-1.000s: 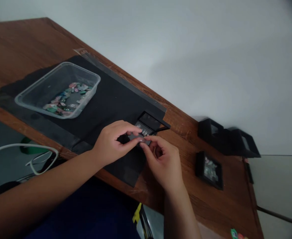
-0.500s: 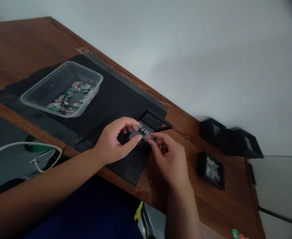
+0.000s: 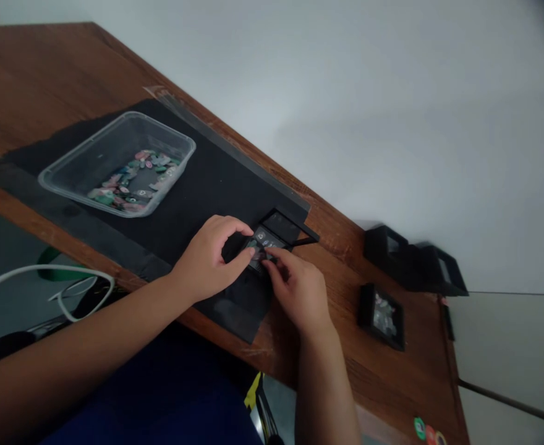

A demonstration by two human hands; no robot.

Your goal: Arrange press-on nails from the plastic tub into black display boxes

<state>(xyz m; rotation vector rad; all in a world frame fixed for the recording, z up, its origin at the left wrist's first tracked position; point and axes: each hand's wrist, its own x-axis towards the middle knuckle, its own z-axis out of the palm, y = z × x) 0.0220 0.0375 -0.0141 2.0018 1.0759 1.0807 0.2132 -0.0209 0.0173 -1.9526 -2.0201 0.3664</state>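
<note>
- Currently, a small black case [image 3: 256, 266] sits on the dark mat [image 3: 225, 179], near the mat's right end, its lid [image 3: 284, 226] tilted up on the side toward the wall.
- Small pieces [image 3: 260, 236] with pale markings lie inside the case, partly covered by fingers.
- The person's left hand [image 3: 214, 262] is at the case's left end; its grip is moderately wide, thumb and forefinger apart, and whether they clasp the case cannot be told.
- The right hand [image 3: 302, 287] reaches over the case from the other side, its grip narrow; whether a piece is pinched between thumb and forefinger cannot be told.
- A clear plastic tub [image 3: 68, 180] stands on the mat beyond the left hand, with pink, green and pale stones [image 3: 149, 157] on its bottom.
- To the right, on the wooden counter [image 3: 44, 74], an open black box [image 3: 366, 303] holds pale pieces [image 3: 386, 315].
- Two more black boxes [image 3: 386, 247] stand near it, close to the wall.
</note>
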